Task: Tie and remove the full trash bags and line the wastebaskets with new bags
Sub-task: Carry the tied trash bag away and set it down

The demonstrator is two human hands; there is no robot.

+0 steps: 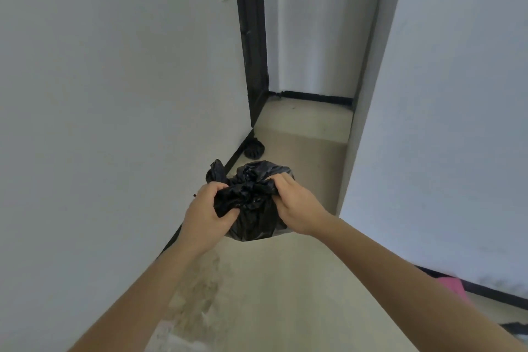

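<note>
A full black trash bag (254, 217) sits low on the floor by the left wall. Its gathered top is bunched between my two hands. My left hand (207, 214) grips the left side of the bunched plastic with curled fingers. My right hand (294, 206) grips the right side, fingers curled into the folds. A loose flap of the bag (217, 171) sticks up behind my left hand. Any wastebasket under the bag is hidden by the plastic.
A white wall (114, 94) runs close on the left, another white wall (457, 123) on the right. A small black ribbed object (254, 148) lies on the beige floor by the dark door frame (251, 37). Something pink (454, 286) lies at the lower right.
</note>
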